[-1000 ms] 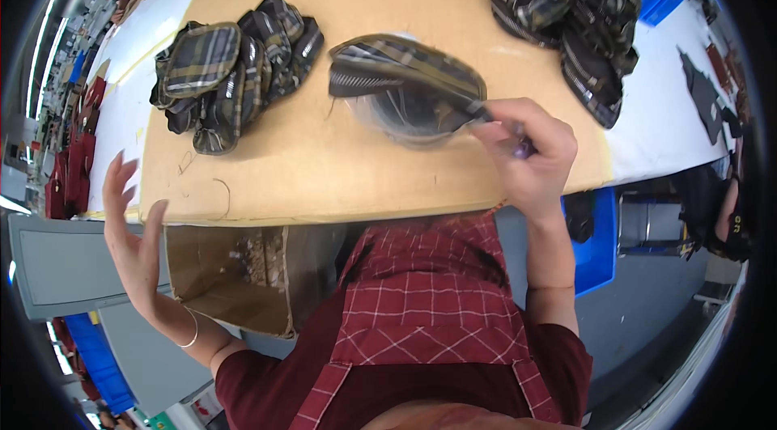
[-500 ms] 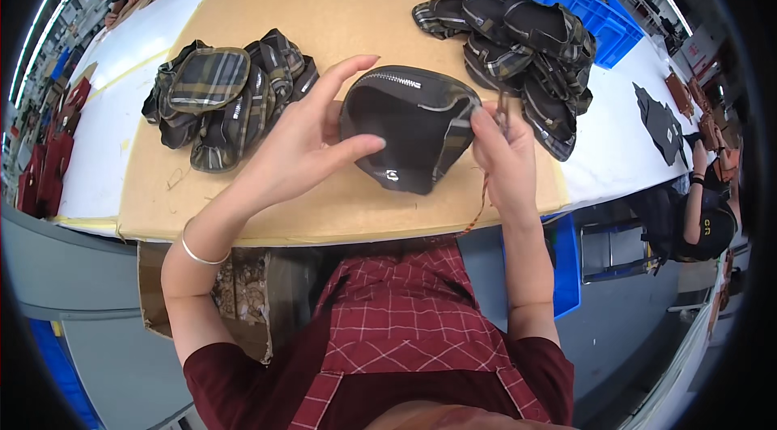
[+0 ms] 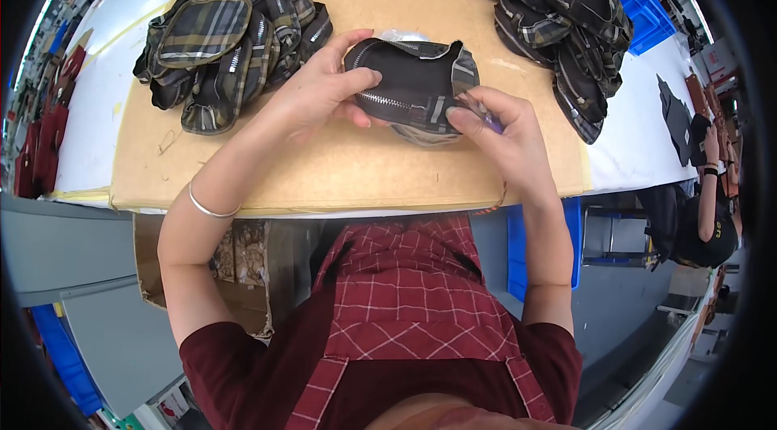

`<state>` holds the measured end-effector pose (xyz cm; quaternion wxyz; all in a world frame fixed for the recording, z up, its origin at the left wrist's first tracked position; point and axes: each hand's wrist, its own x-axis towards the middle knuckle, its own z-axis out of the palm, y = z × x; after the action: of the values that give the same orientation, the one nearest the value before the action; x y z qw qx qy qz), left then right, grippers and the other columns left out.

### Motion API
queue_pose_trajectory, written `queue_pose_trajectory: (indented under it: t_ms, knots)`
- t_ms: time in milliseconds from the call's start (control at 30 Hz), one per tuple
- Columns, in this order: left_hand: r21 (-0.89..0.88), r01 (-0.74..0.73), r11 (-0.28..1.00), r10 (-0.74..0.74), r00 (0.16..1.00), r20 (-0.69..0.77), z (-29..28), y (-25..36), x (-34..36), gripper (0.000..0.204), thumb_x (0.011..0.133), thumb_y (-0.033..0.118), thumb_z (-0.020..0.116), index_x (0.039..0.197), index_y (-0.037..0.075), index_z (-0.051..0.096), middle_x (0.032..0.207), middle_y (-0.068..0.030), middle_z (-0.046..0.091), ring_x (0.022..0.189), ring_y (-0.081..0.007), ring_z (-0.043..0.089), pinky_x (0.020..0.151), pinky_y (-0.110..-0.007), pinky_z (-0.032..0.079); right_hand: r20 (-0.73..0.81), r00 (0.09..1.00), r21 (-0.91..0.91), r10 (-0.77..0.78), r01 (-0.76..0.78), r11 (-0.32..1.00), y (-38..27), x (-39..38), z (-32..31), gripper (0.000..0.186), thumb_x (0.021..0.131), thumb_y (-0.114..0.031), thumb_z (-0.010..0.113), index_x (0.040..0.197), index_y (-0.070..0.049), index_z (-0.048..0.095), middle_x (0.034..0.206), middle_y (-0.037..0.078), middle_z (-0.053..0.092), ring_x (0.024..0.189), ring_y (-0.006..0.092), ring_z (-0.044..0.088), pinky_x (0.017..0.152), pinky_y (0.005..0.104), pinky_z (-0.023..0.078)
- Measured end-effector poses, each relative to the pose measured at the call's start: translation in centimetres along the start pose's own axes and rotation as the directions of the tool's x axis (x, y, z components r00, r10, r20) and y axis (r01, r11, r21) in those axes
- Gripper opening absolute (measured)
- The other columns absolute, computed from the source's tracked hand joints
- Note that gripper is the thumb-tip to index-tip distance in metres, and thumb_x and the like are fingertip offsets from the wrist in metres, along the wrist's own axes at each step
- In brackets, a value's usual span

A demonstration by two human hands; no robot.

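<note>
At the far left, dark red bags [image 3: 48, 135] are lining the white edge of the table [image 3: 324, 179]. A pile of plaid pouches [image 3: 214, 42] is lying next on the tan surface, with silver zippers showing. Below, a cardboard box [image 3: 259, 300] is standing under the table. The left hand [image 3: 328, 88] is gripping the left end of 1 plaid pouch [image 3: 409, 78], its thumb pressing on the dark lining. This pouch is sitting above the tan middle of the table, between 2 piles, its zipper teeth facing up. Something pale and translucent [image 3: 425, 137] is showing beneath it. The right hand [image 3: 503, 129] is closing around a slim purple tool [image 3: 487, 117], its thumb touching the pouch's right end. Farther right, a second pile [image 3: 566, 33] is lying near a blue crate [image 3: 643, 1]. A dark flat piece [image 3: 673, 122] is lying beyond, and another person [image 3: 704, 224] is sitting at the far right.
</note>
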<state>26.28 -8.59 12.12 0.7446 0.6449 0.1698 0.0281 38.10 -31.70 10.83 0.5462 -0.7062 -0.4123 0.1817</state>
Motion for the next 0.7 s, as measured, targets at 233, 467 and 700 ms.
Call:
queue_pose_trajectory:
  t_ms: [233, 467, 700]
  knots:
    - [0.013, 0.002, 1.000, -0.002, 1.000, -0.008, 0.0, 0.2, -0.3, 0.065, 0.104, 0.024, 0.061, 0.158, 0.006, 0.029, 0.100, -0.0144, 0.069, 0.064, -0.0147, 0.071, 0.055, -0.023, 0.057, -0.100, 0.988, -0.116, -0.116, 0.104, 0.988, -0.1, 0.4, -0.7, 0.014, 0.092, -0.005, 0.074, 0.103, 0.003, 0.073, 0.073, -0.002, 0.060, 0.065, 0.0037, 0.045, 0.058, 0.0238, 0.038]
    - [0.263, -0.203, 0.943, 0.184, 0.978, 0.095, -1.9, 2.0, -5.1, 0.064, 0.105, 0.019, 0.061, 0.158, 0.005, 0.028, 0.084, -0.0105, 0.068, 0.070, -0.0145, 0.069, 0.061, -0.026, 0.054, -0.306, 0.468, -0.843, -0.829, 0.273, 0.465, -2.5, 5.4, -11.3, 0.044, 0.079, 0.015, 0.069, 0.117, -0.006, 0.076, 0.105, 0.004, 0.078, 0.077, 0.0071, 0.065, 0.067, 0.0222, 0.051]
    - [0.559, -0.403, 0.725, 0.617, 0.741, -0.265, -9.4, 3.1, -8.5, 0.028, 0.101, 0.005, 0.063, 0.128, 0.001, 0.066, 0.087, -0.0026, 0.069, 0.077, -0.0069, 0.067, 0.065, -0.020, 0.053, -0.337, 0.805, -0.935, -0.488, -0.224, 0.275, 5.4, 8.9, -23.7, 0.028, 0.094, -0.017, 0.067, 0.121, -0.014, 0.073, 0.103, 0.021, 0.073, 0.094, 0.0390, 0.071, 0.081, 0.0434, 0.055]
